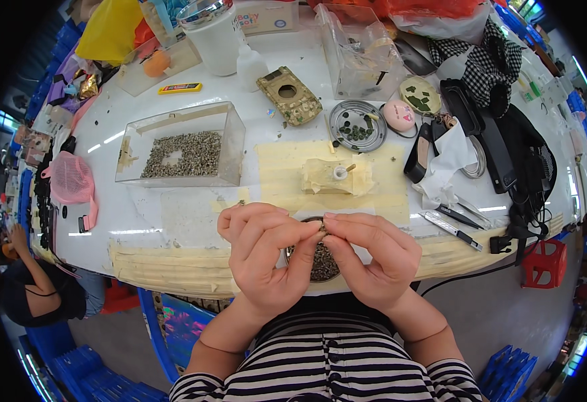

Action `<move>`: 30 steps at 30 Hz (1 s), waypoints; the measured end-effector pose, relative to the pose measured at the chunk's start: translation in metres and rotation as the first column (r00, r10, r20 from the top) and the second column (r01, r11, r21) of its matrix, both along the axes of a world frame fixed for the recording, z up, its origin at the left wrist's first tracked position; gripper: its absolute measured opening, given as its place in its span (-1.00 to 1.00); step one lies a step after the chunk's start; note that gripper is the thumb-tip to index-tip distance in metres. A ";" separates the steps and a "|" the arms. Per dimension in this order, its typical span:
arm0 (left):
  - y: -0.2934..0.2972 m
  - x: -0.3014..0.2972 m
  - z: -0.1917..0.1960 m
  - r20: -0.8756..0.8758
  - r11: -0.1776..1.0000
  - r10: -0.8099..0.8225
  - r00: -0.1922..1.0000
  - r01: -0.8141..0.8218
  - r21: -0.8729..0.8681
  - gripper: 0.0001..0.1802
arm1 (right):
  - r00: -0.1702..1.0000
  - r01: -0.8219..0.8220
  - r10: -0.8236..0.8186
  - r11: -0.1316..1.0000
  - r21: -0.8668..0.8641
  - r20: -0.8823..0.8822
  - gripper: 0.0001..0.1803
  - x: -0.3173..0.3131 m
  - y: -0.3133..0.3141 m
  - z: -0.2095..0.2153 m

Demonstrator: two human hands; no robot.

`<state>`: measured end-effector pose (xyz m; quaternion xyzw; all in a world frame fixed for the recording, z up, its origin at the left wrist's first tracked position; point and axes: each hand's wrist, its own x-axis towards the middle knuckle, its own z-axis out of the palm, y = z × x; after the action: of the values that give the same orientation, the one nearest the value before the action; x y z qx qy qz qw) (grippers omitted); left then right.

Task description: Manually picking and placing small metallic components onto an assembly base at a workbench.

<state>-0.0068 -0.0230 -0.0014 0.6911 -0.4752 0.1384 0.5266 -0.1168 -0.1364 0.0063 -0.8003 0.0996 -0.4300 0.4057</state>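
While both hands meet above the near edge of the white table, the left hand and the right hand pinch one tiny dark part between their thumb and forefinger tips; the remaining fingers of each hand are curled loosely, and the part is too small to identify. Directly beneath the hands, at the table's near edge, sits a round dish of small dark pieces, largely hidden by the fingers. Just beyond the hands lies a patch of yellowish masking tape on the table, bearing a tape-wrapped block with a small white cap on top. To the left of that block stands a clear plastic box holding a layer of grey-brown bits. Farther back from the block rest a camouflage-patterned model piece, a round metal lid with dark green bits, and a pink round object. To the right of the block lie a black shoe, crumpled white paper and a utility knife. At the table's far left edge hangs a pink mesh item, and below it a second person sits
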 end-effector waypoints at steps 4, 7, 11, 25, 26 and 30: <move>0.002 0.003 0.001 -0.006 0.997 -0.073 0.997 0.073 -0.024 -0.77 | 0.978 -0.193 0.207 0.855 0.482 0.024 -0.81 -0.004 0.000 0.001; 0.002 0.005 0.001 0.010 0.992 -0.121 0.993 0.121 -0.042 -0.76 | 0.949 -0.278 0.293 0.601 0.749 0.117 -0.80 -0.006 0.000 0.001; 0.002 0.001 0.003 0.032 0.999 -0.035 0.999 0.035 0.002 -0.76 | 0.971 -0.213 0.240 0.843 0.495 0.010 -0.76 -0.007 -0.007 -0.002; 0.002 0.002 0.000 -0.024 0.998 -0.041 0.999 0.040 -0.037 -0.77 | 0.965 -0.241 0.258 0.783 0.574 0.052 -0.78 -0.010 -0.002 -0.004; 0.003 0.002 0.000 -0.007 0.998 -0.050 0.999 0.049 -0.036 -0.76 | 0.958 -0.259 0.279 0.728 0.635 0.070 -0.78 -0.010 -0.002 -0.003; 0.005 0.002 0.001 0.041 0.997 -0.067 0.997 0.069 -0.027 -0.74 | 0.926 -0.319 0.350 0.523 0.790 0.142 -0.79 -0.011 -0.004 0.001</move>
<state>-0.0046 -0.0180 -0.0002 0.6640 -0.5069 0.1409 0.5312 -0.1282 -0.1403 0.0070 -0.5428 0.1335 -0.2387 0.7941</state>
